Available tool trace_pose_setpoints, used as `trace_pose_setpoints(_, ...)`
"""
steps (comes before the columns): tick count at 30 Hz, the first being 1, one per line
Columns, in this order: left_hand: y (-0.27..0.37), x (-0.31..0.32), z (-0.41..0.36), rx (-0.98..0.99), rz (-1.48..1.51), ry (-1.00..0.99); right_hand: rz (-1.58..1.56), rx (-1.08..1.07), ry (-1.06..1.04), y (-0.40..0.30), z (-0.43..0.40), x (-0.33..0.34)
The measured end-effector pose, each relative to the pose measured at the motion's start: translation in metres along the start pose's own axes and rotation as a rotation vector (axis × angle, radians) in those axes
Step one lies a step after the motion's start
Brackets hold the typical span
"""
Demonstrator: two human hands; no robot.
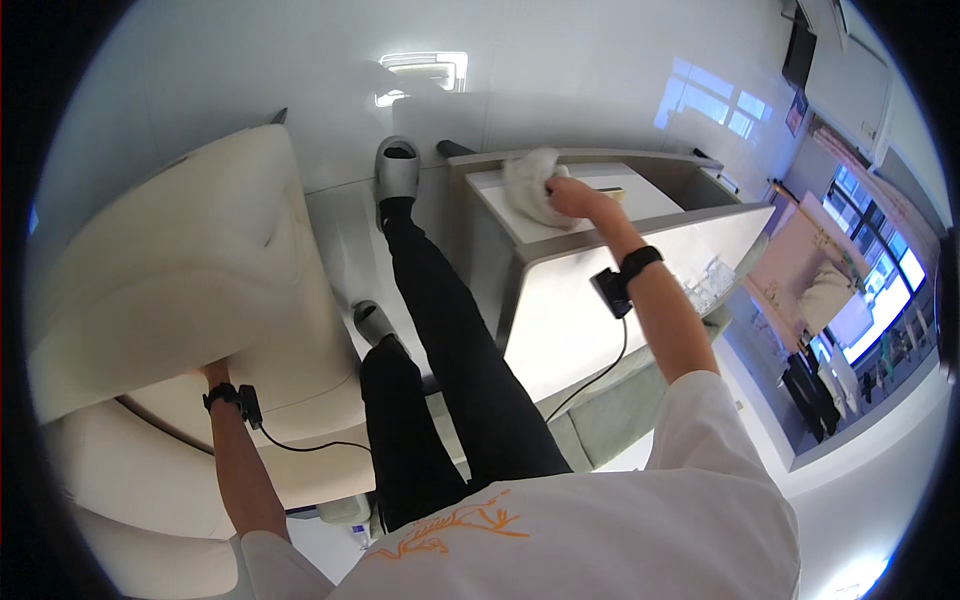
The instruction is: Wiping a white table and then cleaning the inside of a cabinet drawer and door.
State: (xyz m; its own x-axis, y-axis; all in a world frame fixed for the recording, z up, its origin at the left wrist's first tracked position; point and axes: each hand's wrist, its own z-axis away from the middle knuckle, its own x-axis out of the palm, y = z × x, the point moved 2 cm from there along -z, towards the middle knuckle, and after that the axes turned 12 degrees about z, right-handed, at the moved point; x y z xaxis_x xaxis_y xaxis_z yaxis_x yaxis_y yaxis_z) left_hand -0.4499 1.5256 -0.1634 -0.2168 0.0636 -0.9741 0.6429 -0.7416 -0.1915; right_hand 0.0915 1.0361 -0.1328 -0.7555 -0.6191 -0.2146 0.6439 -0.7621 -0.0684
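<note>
My right hand (574, 199) grips a bunched whitish cloth or bag (531, 187), slightly blurred, over the pulled-out drawer (652, 189) of a coffee table. Under it lies a flat white panel or lid (630, 178) with a small gold-coloured piece (613, 193) near my fingers. It is unclear whether the cloth touches the panel. On the other side, my left hand (216, 370) is against a cream upholstered sofa (277, 330), beneath its padded arm or backrest. The fingers there are mostly hidden by the padding.
The coffee table's pale top (570, 315) holds clear glassware or plastic (712, 281) near its far end. My slippered feet (397, 176) stand on glossy floor tiles (315, 67) between sofa and table. A greenish sofa (615, 420) is beyond the table. Cables hang from both wrists.
</note>
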Motion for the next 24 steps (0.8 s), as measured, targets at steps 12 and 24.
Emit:
trace_pose_setpoints(12,-0.105,-0.037,-0.043,0.375,-0.081,-0.65,-0.196,0.567,0.054,-0.019,0.04,-0.047)
trace_pose_setpoints(24,-0.021,-0.235,-0.067,-0.431,1.027,-1.504,-1.115,1.33,0.236,0.025,0.003,-0.023)
